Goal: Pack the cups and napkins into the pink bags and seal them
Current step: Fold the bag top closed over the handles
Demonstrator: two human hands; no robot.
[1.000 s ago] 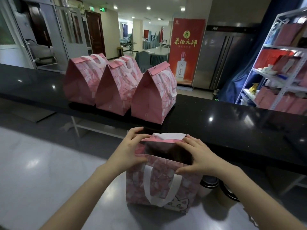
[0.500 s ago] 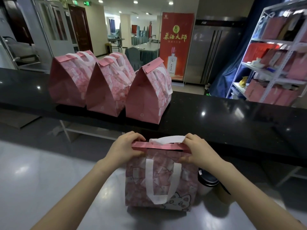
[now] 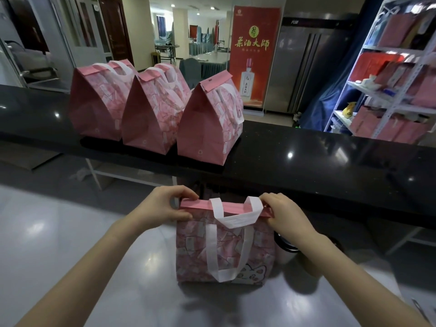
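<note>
Your left hand (image 3: 172,206) and right hand (image 3: 283,213) pinch the folded top of the pink patterned bag with white cloth handles (image 3: 224,251), just in front of the shiny black counter (image 3: 330,156). Three closed pink bags (image 3: 155,109) sit on that counter, and a dark-lidded cup (image 3: 286,246) in front of it looks left to pack. The tall red banner (image 3: 253,55) behind the counter reads 茶酒大師.

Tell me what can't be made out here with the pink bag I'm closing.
- Head view: contents of the near pink bag, hidden by its own walls and folded-shut top.
- Head view: dark-lidded cup beside it, mostly hidden by the bag and the right forearm.
- Head view: contents of the three closed bags on the black counter, hidden by their folded tops.
</note>
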